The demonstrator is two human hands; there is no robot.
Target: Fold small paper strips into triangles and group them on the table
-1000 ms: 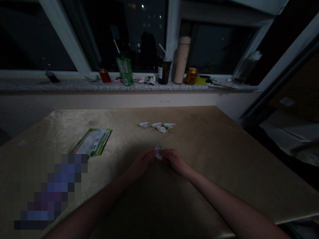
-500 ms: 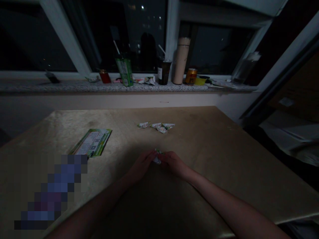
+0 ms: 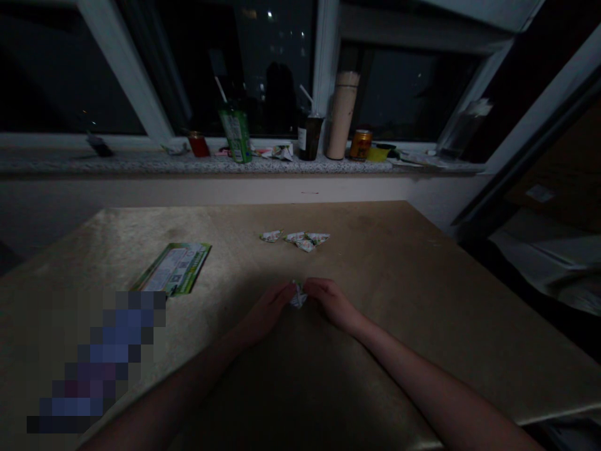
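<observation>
One green packet (image 3: 200,266) lies at your ten o'clock. Your left hand (image 3: 268,307) pinches a small folded paper (image 3: 298,297) by its left edge; it sits between both hands, neither nearer, long axis unclear, other folded papers (image 3: 307,245) at its twelve o'clock. Your right hand (image 3: 333,300) curls at its three o'clock, grip impossible to tell.

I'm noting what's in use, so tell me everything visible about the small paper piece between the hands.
The small paper piece is whitish, with darker marks and a little green near its top. It looks creased or folded; finer detail is too dim. The left hand touches its left side, the right hand is at its right. Whether it touches the table is unclear.
</observation>
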